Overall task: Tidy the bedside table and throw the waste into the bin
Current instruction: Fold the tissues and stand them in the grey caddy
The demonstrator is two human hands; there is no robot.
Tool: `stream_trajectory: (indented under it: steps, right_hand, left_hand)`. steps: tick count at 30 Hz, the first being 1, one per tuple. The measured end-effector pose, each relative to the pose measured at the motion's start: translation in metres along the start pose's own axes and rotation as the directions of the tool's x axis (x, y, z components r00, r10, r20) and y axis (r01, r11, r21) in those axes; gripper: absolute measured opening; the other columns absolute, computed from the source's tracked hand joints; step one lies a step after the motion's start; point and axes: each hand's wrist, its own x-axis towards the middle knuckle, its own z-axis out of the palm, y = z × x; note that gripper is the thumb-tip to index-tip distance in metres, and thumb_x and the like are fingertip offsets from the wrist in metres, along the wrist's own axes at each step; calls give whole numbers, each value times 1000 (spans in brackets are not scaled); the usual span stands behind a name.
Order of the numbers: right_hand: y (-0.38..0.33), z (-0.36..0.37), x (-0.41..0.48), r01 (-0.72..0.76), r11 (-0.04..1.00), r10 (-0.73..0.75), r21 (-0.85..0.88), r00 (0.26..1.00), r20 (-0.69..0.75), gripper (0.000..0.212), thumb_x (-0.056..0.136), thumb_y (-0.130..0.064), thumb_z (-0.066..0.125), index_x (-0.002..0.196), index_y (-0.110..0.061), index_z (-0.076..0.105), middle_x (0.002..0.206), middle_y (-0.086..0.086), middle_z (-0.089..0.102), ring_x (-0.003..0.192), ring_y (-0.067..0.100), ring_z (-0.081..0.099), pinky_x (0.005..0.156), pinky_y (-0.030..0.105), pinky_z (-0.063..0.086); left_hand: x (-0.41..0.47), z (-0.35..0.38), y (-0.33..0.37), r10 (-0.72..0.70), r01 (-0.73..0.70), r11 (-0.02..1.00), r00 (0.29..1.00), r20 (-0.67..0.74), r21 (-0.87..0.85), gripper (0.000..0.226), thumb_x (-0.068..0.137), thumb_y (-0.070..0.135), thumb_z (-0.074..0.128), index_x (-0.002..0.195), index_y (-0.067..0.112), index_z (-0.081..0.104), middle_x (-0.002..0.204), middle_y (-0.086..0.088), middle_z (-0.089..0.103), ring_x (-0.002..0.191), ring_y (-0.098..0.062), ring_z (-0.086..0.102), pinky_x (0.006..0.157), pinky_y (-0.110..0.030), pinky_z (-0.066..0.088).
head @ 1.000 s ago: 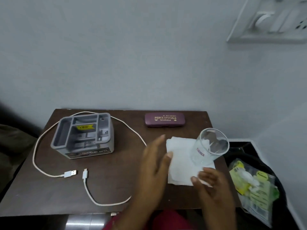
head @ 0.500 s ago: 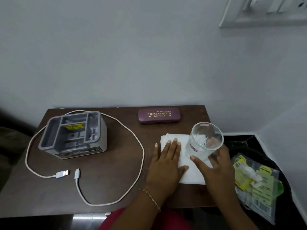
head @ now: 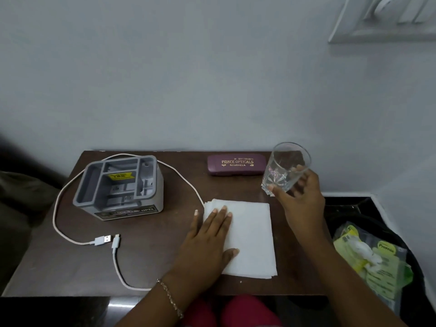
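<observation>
Near the table's back right corner, the right hand [head: 298, 199] grips a tilted drinking glass [head: 284, 169] around its lower wall; rigid, slick and breakable, it likely wants a full wrap. The left hand [head: 207, 241] lies flat, fingers spread, on soft, light tissues [head: 252, 239].

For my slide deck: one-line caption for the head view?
Left hand flat on white tissue; right hand holds empty glass beside spectacle case.

Plain pale wall [head: 188, 67] with a switchboard [head: 387, 17] at upper right.
</observation>
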Motion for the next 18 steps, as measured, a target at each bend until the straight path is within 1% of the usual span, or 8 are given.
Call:
stream_trajectory:
  steps: [5,9,11,13,14,15,17,18]
  right_hand:
    - [6,8,4,21,1000,-21,-21,1000,-12,66,65,-8,83,122,-18,50,121,-2,59,110,14,60,94,33,52]
    - [6,5,5,8,997,-4,-81,999,48,78,68,-12,82,133,-20,40,134,0,52,119,14,54,98,33,48]
    - [10,2,-4,-21,996,22,-81,1000,10,78,71,-14,80,136,-18,36,135,2,49,117,14,53,94,30,47]
    - [14,-1,-25,-40,988,28,-151,996,-85,56,78,-17,74,127,-13,47,119,6,52,99,14,56,83,28,50]
    - [16,-2,-36,-31,976,14,-214,997,-80,42,82,-18,70,120,-13,53,110,5,52,88,12,56,79,28,50]
    - [19,-1,-45,-17,962,10,-271,1000,-26,32,85,-19,66,115,-12,59,105,3,50,83,8,55,77,23,49]
    - [25,2,-56,26,945,11,-326,994,113,25,90,-17,60,113,-11,64,103,0,49,83,5,55,76,13,45]
    - [28,4,-56,47,940,5,-337,989,150,24,91,-16,58,113,-11,65,103,0,50,85,9,57,79,16,46]
  left_hand:
    - [-12,0,-2,-21,21,1000,1000,-2,10,67,86,55,32,133,11,51,139,-6,52,126,-20,52,102,-49,23]
    - [-15,-5,0,-51,51,999,999,-18,-14,68,88,57,31,136,11,46,141,-6,50,128,-20,49,104,-48,20]
    - [-15,-8,4,-79,78,997,996,-29,-29,69,86,57,32,135,11,48,140,-7,51,128,-21,50,104,-47,19]
    - [-17,-10,14,-116,114,992,993,-36,-59,71,81,58,33,132,11,52,137,-8,54,126,-22,52,103,-46,21]
    - [-17,-10,20,-134,132,989,990,-31,-73,73,78,59,34,130,11,53,136,-8,55,124,-23,54,101,-45,22]
    - [-17,-10,27,-146,143,986,989,-19,-84,76,74,60,34,129,12,54,134,-8,57,122,-23,56,100,-44,24]
    - [-16,-11,41,-142,140,985,990,-16,-101,77,69,61,33,126,14,55,131,-6,59,118,-21,59,97,-42,27]
    - [-15,-13,47,-138,134,984,990,-22,-118,77,68,61,32,125,15,56,131,-5,60,117,-20,60,97,-42,29]
